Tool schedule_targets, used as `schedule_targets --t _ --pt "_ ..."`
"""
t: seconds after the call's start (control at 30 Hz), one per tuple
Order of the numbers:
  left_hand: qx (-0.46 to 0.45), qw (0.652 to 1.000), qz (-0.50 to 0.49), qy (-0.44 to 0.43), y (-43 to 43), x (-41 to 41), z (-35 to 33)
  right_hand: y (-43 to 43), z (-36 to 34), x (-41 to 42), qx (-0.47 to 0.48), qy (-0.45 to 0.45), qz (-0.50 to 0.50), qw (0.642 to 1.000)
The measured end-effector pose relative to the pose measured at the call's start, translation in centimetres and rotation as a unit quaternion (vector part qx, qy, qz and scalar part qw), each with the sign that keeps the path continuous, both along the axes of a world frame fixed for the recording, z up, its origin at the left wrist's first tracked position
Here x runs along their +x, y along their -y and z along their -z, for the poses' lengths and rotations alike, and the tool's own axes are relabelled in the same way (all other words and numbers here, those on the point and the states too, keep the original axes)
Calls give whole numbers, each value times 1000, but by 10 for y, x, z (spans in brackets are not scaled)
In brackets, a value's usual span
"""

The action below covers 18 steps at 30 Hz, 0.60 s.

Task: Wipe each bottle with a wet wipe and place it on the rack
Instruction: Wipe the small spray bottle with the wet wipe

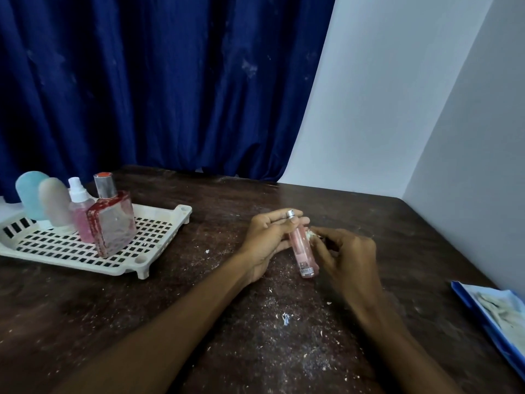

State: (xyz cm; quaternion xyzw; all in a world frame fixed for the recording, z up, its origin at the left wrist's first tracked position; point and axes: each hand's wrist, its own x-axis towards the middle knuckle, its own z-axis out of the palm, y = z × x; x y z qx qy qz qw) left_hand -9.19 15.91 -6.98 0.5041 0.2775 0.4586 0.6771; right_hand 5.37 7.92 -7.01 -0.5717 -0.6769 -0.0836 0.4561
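While the left hand [265,241] curls its fingers round the upper part of a slim, clear pink bottle with a silver cap [303,251], the right hand [348,253] pinches a small crumpled white scrap [311,235], seemingly a wet wipe though mostly hidden by the fingers, against the bottle's side. The bottle is tilted, cap away from the person, held just above the dark brown wooden tabletop [71,308], which is speckled with white crumbs.

Well to the left sits a white perforated plastic rack [184,213]. On it stand a frosted blue rounded bottle [29,194], a frosted beige rounded bottle [54,202], a pink spray bottle with a white nozzle [80,207] and a square glass bottle with red-stained edges [114,224]. A blue packet of wipes [490,322] lies at the right edge.
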Motion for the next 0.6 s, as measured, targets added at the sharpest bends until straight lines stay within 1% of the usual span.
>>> schedule_targets --t 0.07,0.17,0.33,0.5,0.6 --pt "0 1000 9 5 0 0 0 2 -4 -5 25 -8 -24 999" --pt "-3 1000 18 5 0 -2 0 5 -6 -13 34 0 -48 998" --pt "-6 1000 20 10 0 -2 -1 1 -4 -7 22 -19 -2 1000" --pt "-12 999 26 23 3 1 -1 1 -1 -13 36 -7 -37 999" --pt "-25 999 18 26 2 3 -1 0 2 -14 19 -22 -27 999"
